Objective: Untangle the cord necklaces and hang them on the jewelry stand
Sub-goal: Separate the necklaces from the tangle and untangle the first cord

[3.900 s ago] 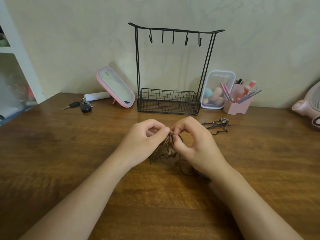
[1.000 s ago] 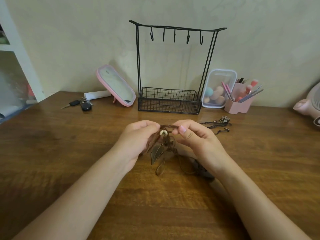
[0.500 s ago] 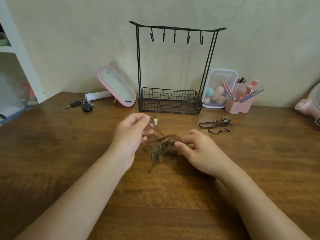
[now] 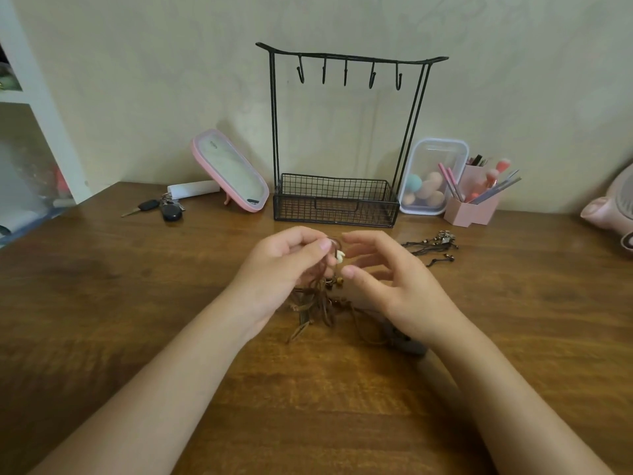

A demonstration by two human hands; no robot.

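My left hand pinches the top of a tangle of brown cord necklaces, lifting it so the cords and a leaf pendant hang down to the wooden table. A white shell bead shows at my fingertips. My right hand hovers just right of the tangle, fingers spread, holding nothing. A second, dark cord necklace lies on the table to the right. The black wire jewelry stand stands behind, its several hooks bare and its basket base against the wall.
A pink mirror leans left of the stand, with keys beside it. Right of the stand are a clear box of sponges and a pink brush holder. A pink object sits at the far right edge.
My right hand has let go of the tangle and opened. My left hand has raised the cords and the shell bead toward the middle.
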